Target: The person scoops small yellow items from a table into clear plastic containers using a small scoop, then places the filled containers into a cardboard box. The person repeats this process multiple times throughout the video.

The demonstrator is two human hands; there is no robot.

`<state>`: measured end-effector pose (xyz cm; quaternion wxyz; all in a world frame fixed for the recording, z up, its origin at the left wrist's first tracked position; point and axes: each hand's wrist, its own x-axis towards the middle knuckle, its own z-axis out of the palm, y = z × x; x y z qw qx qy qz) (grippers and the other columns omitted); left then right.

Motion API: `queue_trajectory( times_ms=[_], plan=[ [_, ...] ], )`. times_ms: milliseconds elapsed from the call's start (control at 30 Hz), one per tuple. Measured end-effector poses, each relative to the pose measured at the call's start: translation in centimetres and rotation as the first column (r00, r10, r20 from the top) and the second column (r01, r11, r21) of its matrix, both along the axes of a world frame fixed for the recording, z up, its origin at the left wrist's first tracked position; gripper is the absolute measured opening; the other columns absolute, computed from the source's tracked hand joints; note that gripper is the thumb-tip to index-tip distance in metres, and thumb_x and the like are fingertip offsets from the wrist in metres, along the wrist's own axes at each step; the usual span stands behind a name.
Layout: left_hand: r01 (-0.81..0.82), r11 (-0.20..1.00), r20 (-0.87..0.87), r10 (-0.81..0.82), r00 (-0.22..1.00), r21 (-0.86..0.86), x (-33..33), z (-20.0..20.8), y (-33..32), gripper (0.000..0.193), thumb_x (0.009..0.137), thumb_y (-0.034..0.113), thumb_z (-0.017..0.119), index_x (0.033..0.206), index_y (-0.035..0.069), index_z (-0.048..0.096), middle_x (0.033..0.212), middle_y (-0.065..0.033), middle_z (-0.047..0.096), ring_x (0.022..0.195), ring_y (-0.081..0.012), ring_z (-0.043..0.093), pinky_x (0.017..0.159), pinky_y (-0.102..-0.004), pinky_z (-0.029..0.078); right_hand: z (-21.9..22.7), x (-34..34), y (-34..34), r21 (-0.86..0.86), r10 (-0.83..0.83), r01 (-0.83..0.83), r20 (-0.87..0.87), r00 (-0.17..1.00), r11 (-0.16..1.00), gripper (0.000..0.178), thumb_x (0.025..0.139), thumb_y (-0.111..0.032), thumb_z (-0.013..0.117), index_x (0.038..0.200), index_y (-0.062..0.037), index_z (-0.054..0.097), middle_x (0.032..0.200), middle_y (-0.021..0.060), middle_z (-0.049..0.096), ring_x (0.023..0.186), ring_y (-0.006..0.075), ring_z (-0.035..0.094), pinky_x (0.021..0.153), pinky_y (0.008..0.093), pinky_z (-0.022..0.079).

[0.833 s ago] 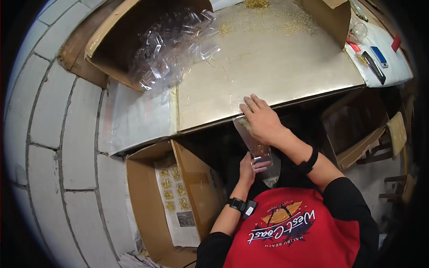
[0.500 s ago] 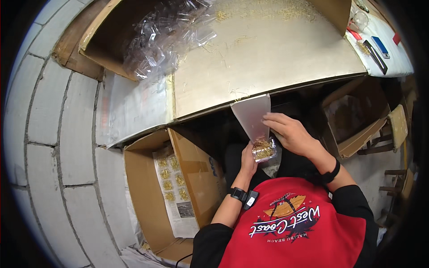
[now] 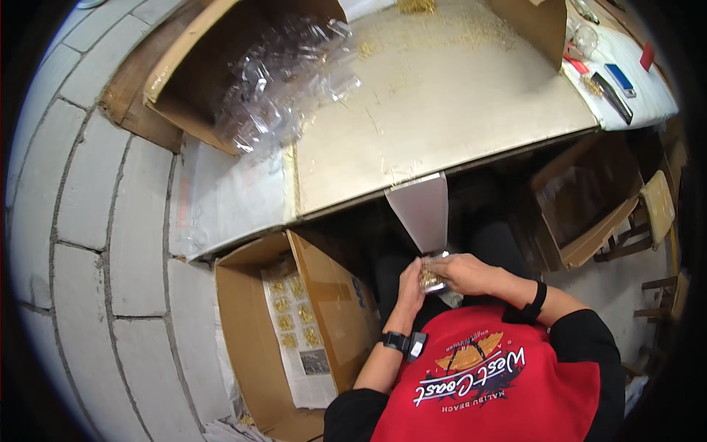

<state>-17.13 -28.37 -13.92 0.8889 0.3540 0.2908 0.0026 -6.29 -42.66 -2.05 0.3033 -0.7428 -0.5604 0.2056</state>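
Observation:
A small clear plastic box (image 3: 434,283) holding thin gold-coloured wire pieces is in front of my shirt, below the table edge. My left hand (image 3: 412,289) grips its left side, fingers wrapped round it. My right hand (image 3: 468,274) is closed at the box's right side, fingertips over its top; part of the box is hidden behind them. Just beyond the hands, a pale chute (image 3: 423,214) slopes down from the table edge toward the box. A few gold wires lie at the chute's upper end.
The metal tabletop (image 3: 442,96) carries scattered gold wires and a heap of clear plastic boxes (image 3: 276,88) beside a cardboard box. At lower left, an open carton (image 3: 247,339) holds rows of filled boxes on newspaper. A black-handled tool (image 3: 613,97) lies at far right.
My right hand has come down from beside the chute onto the plastic box. The left hand still holds the box. The whole view has shifted slightly.

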Motion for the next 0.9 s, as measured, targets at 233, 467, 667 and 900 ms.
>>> queue_trajectory(
  times_ms=[233,467,667,900],
  plan=[
    [-0.027,0.999,-0.06,0.029,0.998,0.024,-0.2,2.0,1.6,0.023,0.095,0.013,0.048,0.11,-0.002,0.057,0.095,-0.0107,0.064,0.084,-0.0205,0.065,0.074,-0.0338,0.056,11.0,11.4,8.8,0.367,-0.256,0.179,0.172,0.951,0.913,0.023,0.076,-0.002,0.052,0.097,-0.0003,0.061,0.097,0.0182,0.062,0.091,0.0371,0.059,0.079,0.0424,0.048],
    [0.049,0.998,-0.115,-0.046,0.992,0.027,0.8,0.8,2.1,0.023,0.094,0.016,0.051,0.111,0.002,0.057,0.097,-0.0091,0.064,0.081,-0.0206,0.066,0.066,-0.0367,0.058,9.9,25.0,23.4,-0.081,-0.204,0.262,0.428,0.881,0.962,0.035,0.084,-0.023,0.055,0.112,-0.0035,0.059,0.112,0.0159,0.061,0.103,0.0333,0.058,0.087,0.0415,0.047],
    [0.046,0.999,-0.073,-0.045,0.996,0.012,0.8,1.4,2.7,0.027,0.096,0.021,0.047,0.112,0.002,0.058,0.098,-0.0084,0.064,0.082,-0.0182,0.066,0.064,-0.0333,0.058,6.4,26.4,25.8,-0.142,-0.022,0.113,0.525,0.851,0.983,0.047,0.087,-0.029,0.049,0.129,-0.0072,0.047,0.136,0.0127,0.042,0.124,0.0297,0.043,0.093,0.0409,0.045],
    [0.014,0.995,-0.016,-0.016,1.0,-0.101,2.5,1.6,2.0,0.041,0.1,0.032,0.036,0.111,-0.002,0.055,0.098,-0.0121,0.064,0.083,-0.0209,0.066,0.069,-0.0353,0.057,9.8,18.0,12.4,-0.167,0.097,-0.029,0.419,0.903,0.986,0.039,0.093,-0.017,0.041,0.131,-0.0089,0.047,0.141,0.0139,0.039,0.13,0.03,0.039,0.103,0.035,0.039]
  ],
)
